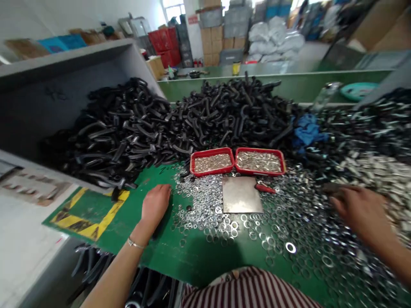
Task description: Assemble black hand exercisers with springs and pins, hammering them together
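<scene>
My left hand (156, 204) rests knuckles up on the green table (199, 256), its fingers curled under beside a spread of small silver washers (205, 201). My right hand (359, 209) lies over the washers at the right, fingers bent around a dark object that I cannot make out. Between the hands lies a square metal plate (241, 194) with a red-handled tool (265, 187) next to it. Two red trays (212, 161) (260, 161) of small metal parts stand behind the plate.
A large heap of black curved handles (180, 119) covers the back of the table. A blue cloth (306, 130) lies at the right of it. Yellow-black hazard tape (90, 214) marks the left corner. More black parts hang below the table edge (96, 265).
</scene>
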`<state>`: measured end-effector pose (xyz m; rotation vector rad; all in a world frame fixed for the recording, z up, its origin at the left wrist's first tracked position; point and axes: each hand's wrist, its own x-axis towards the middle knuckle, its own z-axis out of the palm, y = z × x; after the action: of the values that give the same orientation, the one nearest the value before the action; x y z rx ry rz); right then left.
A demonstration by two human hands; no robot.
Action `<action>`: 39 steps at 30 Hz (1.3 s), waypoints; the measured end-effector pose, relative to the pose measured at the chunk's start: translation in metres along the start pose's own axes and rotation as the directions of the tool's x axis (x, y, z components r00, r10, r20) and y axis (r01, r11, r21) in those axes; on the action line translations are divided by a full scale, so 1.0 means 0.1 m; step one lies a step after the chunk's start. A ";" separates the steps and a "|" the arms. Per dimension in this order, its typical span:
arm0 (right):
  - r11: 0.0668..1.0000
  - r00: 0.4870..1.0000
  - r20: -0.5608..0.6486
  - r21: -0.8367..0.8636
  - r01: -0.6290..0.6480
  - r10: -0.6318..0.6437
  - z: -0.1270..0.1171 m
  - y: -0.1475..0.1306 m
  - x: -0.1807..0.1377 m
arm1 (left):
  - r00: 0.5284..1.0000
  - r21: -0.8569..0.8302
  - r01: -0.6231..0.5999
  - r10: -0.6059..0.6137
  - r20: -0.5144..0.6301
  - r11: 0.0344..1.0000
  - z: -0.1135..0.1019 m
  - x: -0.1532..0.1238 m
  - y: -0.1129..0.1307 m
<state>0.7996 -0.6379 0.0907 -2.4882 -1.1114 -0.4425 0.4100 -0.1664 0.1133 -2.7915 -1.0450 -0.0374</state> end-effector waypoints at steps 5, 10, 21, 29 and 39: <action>0.989 0.957 0.269 0.126 0.074 -0.106 0.25 -0.47 0.26 | 0.968 0.081 -0.175 0.156 0.199 0.981 0.29 0.50 0.12; 0.968 0.926 0.341 0.239 0.081 -0.161 0.60 -1.04 0.58 | 0.953 0.118 -0.230 0.198 0.230 0.966 0.29 0.49 0.17; 0.986 0.919 0.378 0.154 0.062 -0.116 0.68 -1.23 0.60 | 0.997 -0.406 -0.065 0.071 0.000 0.912 0.09 0.40 0.62; 0.044 0.781 0.613 0.783 -0.621 0.120 0.55 -1.22 0.64 | 0.958 -0.987 0.150 0.238 0.158 0.050 -0.18 0.40 1.71; -0.254 0.734 0.675 0.700 -0.668 -0.073 0.52 -1.50 0.72 | 0.934 -0.910 0.246 0.332 0.131 -0.335 -0.15 0.64 2.63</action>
<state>0.7388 -0.4755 0.1071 -1.1040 -0.3309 1.0592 0.6307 -0.3226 0.0962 -4.6658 -1.2534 -0.9709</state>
